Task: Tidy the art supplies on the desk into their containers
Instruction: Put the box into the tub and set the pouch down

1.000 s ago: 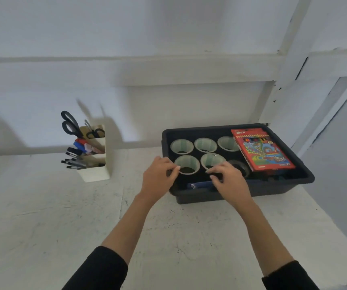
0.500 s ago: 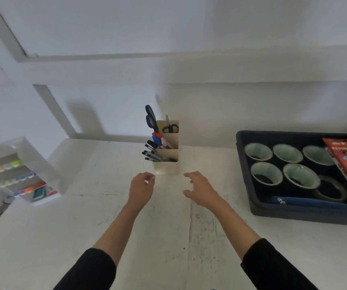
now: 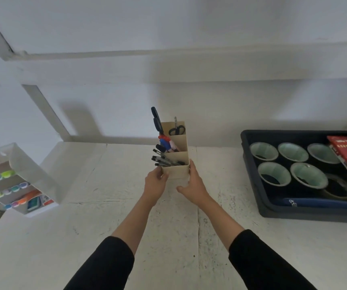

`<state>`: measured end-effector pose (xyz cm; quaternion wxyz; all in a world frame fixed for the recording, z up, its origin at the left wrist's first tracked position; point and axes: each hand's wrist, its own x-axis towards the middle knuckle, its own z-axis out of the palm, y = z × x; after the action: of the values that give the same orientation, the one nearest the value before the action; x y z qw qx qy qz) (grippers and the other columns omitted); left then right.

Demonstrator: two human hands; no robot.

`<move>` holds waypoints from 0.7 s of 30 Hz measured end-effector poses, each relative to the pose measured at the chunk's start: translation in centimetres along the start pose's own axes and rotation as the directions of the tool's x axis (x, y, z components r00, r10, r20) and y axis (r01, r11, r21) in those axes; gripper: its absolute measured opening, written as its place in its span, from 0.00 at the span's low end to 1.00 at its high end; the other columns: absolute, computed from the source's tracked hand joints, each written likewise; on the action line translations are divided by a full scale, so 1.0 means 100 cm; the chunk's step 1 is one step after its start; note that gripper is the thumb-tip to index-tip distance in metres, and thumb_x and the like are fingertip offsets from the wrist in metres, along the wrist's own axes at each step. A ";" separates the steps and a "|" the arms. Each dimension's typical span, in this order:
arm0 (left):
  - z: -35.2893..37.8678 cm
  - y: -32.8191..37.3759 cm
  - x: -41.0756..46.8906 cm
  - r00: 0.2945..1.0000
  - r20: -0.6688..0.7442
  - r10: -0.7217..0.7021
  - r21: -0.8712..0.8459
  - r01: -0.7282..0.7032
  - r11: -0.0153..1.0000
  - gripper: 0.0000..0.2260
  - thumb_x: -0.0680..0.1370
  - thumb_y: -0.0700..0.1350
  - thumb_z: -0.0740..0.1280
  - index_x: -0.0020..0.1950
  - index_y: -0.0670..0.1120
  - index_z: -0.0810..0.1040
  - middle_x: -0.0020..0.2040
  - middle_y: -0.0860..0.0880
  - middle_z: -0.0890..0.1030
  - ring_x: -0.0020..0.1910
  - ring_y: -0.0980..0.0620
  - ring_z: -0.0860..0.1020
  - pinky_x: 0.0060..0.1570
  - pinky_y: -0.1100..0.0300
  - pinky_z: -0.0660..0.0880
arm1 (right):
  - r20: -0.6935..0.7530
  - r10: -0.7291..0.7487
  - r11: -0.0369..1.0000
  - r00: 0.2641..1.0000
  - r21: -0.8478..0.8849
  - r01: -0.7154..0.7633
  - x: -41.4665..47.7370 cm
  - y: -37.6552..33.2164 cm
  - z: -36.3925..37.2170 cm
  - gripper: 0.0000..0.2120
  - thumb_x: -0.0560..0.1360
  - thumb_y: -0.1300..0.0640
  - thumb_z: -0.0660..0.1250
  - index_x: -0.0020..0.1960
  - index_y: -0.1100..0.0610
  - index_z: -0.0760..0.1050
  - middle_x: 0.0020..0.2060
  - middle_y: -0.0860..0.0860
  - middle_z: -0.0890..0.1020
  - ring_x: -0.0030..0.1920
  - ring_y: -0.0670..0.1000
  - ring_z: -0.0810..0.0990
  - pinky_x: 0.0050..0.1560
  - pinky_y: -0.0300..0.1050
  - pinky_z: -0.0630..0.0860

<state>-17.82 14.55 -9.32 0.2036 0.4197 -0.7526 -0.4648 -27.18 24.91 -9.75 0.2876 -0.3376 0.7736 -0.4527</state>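
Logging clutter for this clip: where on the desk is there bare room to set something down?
Bare white desktop lies between the clear marker organiser and the cream pen holder, also in front of both forearms. Another strip separates the holder from the dark plastic tray. The tray itself is crowded.
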 end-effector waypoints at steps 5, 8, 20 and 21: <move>0.031 0.017 -0.018 0.998 0.034 0.045 0.074 -0.047 0.996 0.11 0.82 0.46 0.57 0.45 0.42 0.72 0.41 0.48 0.76 0.41 0.49 0.73 0.38 0.60 0.66 | -0.073 0.015 1.000 0.997 0.015 -0.014 -0.016 0.025 -0.024 0.48 0.70 0.62 0.71 0.77 0.49 0.42 0.73 0.51 0.60 0.71 0.53 0.64 0.67 0.56 0.69; 0.052 0.029 -0.027 0.992 0.102 0.078 0.091 -0.087 0.992 0.12 0.83 0.45 0.56 0.52 0.39 0.76 0.46 0.46 0.79 0.45 0.49 0.75 0.44 0.59 0.69 | -0.131 0.017 1.000 0.991 0.025 -0.014 -0.027 0.045 -0.045 0.47 0.69 0.61 0.71 0.76 0.45 0.45 0.72 0.50 0.63 0.70 0.51 0.66 0.64 0.55 0.72; 0.094 0.051 -0.053 0.974 0.203 0.096 0.036 -0.105 0.994 0.14 0.81 0.42 0.60 0.66 0.44 0.73 0.62 0.45 0.79 0.61 0.46 0.76 0.60 0.53 0.72 | -0.031 0.103 0.986 0.994 -0.129 -0.106 -0.060 0.059 -0.103 0.46 0.75 0.63 0.66 0.76 0.49 0.34 0.69 0.53 0.67 0.64 0.52 0.70 0.57 0.42 0.71; 0.093 0.050 -0.054 0.975 0.210 0.076 0.016 -0.081 0.997 0.17 0.81 0.41 0.60 0.70 0.44 0.70 0.65 0.46 0.76 0.64 0.46 0.74 0.62 0.55 0.70 | -0.042 0.103 0.980 0.994 -0.167 -0.109 -0.064 0.059 -0.102 0.44 0.76 0.62 0.65 0.77 0.50 0.36 0.66 0.54 0.71 0.61 0.52 0.73 0.53 0.41 0.71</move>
<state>-23.44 24.97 -9.01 0.1365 0.3410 -0.7912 -0.4889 -32.49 37.21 -9.85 0.2686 -0.3114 0.8309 -0.3749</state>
